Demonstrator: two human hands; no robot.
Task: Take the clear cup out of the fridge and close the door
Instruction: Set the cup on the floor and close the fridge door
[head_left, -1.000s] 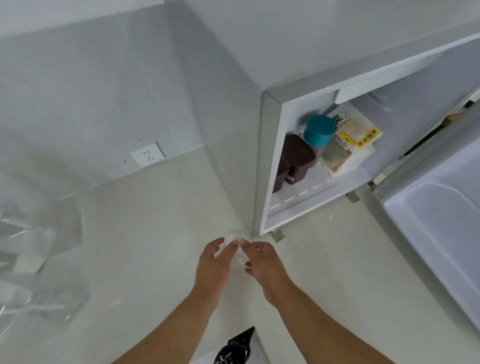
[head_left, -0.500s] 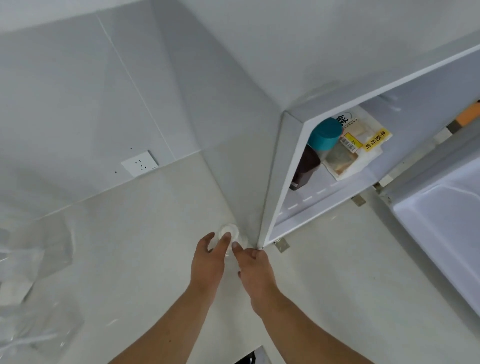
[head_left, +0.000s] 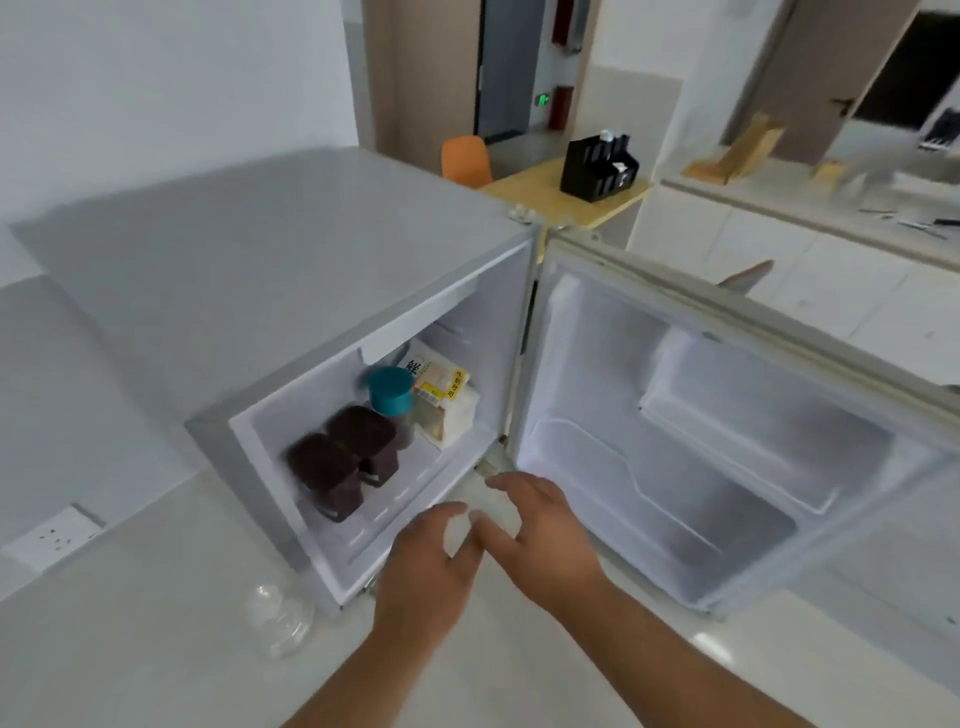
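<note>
The clear cup (head_left: 278, 618) stands on the white counter (head_left: 130, 649), just left of the small fridge's (head_left: 311, 270) front corner. Neither hand touches it. My left hand (head_left: 431, 561) and my right hand (head_left: 540, 525) hover side by side in front of the fridge's lower edge, fingers relaxed and empty. The fridge door (head_left: 727, 415) is swung wide open to the right. Inside sit two dark brown containers (head_left: 343, 462), a teal-lidded jar (head_left: 390, 391) and a packet of food (head_left: 441, 400).
A wall socket (head_left: 52, 535) is low on the left wall. Behind the fridge are a wooden table (head_left: 566, 197) with a black organiser (head_left: 597, 166), an orange chair (head_left: 465, 161) and white cabinets (head_left: 779, 249) to the right.
Both hands have let go of the clear cup, which now stands on the counter left of the fridge. The hands moved right, in front of the open fridge. My view lifted and turned right.
</note>
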